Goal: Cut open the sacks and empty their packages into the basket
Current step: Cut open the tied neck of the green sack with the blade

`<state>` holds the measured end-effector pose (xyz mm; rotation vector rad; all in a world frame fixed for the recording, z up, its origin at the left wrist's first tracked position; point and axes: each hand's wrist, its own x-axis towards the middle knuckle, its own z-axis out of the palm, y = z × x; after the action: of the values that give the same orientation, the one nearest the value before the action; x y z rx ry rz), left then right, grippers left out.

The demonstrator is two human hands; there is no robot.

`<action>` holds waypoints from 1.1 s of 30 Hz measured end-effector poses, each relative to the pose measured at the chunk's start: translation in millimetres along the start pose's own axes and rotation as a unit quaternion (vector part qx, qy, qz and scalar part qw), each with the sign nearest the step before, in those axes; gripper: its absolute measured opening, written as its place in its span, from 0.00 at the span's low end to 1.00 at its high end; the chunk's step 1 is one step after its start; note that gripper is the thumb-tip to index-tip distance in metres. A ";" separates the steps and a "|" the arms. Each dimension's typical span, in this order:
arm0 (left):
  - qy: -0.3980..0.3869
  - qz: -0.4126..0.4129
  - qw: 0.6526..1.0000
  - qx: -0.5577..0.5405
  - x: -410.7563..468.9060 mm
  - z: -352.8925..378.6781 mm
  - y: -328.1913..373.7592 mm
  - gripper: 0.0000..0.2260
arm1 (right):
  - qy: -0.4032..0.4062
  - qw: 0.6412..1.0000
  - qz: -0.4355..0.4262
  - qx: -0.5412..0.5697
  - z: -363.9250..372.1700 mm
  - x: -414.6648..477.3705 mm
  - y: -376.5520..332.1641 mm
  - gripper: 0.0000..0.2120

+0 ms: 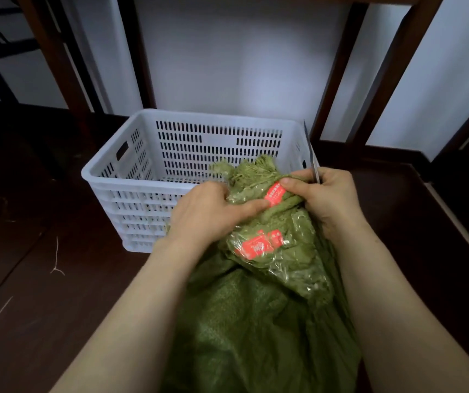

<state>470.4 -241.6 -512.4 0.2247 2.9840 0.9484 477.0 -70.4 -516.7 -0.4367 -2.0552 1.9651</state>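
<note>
The green sack (pixel 256 321) lies on the near floor, its cut mouth at the near right corner of the white basket (pixel 119 171). The left hand (pixel 207 211) curls round a clear package (pixel 251 184) poking from the mouth. The right hand (pixel 327 194) grips a blade (pixel 311 154), tip up, its thumb on the red label. Best to keep the blade away from the left fingers, draw this package out, then tip the sack so the second package (pixel 278 251) slides into the basket.

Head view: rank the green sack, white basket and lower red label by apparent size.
1. Green sack, though it lies nearest the camera.
2. White basket.
3. Lower red label, by far smallest.
</note>
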 end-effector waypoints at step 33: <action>-0.190 0.055 0.952 -0.234 -0.6 -4.8 4.1 0.11 | 0.064 0.998 0.023 0.004 -25.7 2.0 -10.2 0.06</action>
<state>471.4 -241.1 -506.1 0.5023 2.3428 1.4008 484.9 -46.4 -505.4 -0.5970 -1.9755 1.9165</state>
